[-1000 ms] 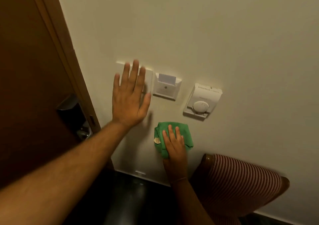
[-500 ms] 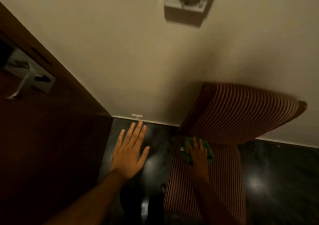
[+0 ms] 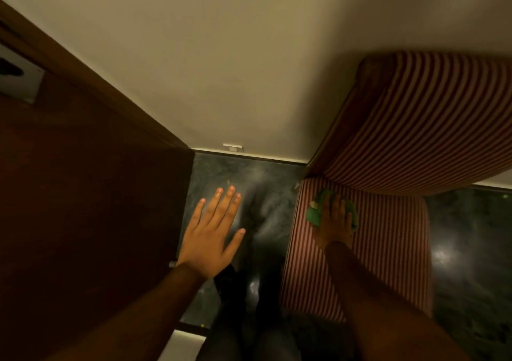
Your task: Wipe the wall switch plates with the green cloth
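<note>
- The green cloth (image 3: 314,215) is lying on the far left part of the striped chair seat (image 3: 388,250), with the right hand (image 3: 333,227) resting on top, its grip seemingly lying flat over the cloth rather than pinching it.
- The left hand (image 3: 210,233) is hovering over the dark floor (image 3: 266,183) beside the door (image 3: 83,194), grip spread, holding nothing.
- No switch plates are showing on the wall (image 3: 221,70). Wiping is probably finishing or pausing, but nothing here is telling whether they are clean.

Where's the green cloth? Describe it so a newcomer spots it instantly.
Find the red-striped chair on the right. On its seat, close to the backrest, the right hand presses flat on the green cloth. It is the only green thing on the stripes.
</note>
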The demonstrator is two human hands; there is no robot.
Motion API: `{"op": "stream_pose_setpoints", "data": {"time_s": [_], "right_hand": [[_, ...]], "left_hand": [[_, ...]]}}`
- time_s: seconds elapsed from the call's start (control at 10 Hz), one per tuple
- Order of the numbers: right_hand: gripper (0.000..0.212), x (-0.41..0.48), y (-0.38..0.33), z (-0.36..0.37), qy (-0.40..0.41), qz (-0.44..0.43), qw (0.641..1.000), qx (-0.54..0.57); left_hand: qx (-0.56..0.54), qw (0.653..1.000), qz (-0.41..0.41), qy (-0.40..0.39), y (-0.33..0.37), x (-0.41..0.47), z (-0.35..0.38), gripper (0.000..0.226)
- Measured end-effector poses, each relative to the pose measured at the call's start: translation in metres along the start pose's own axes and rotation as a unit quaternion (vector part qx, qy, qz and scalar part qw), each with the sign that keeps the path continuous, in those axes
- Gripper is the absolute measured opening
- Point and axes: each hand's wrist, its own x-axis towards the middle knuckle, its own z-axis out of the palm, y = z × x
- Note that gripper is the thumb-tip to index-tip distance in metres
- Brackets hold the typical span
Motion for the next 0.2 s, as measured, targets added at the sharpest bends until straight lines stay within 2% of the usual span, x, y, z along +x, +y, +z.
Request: {"op": "stream_pose_setpoints", "data": {"time_s": [0.1, 0.2], "right_hand": [[0.11, -0.015, -0.001, -0.02, -0.021, -0.025, 0.999, -0.027], [0.104, -0.04, -0.015, -0.041, 0.041, -0.072, 0.996, -0.012]], "left_hand": [[0.005, 1.0, 0.01, 0.001, 0.0, 0.009, -0.014, 0.079], [0.013, 0.999, -0.012, 0.031, -0.004, 0.018, -0.036, 0.08]]}}
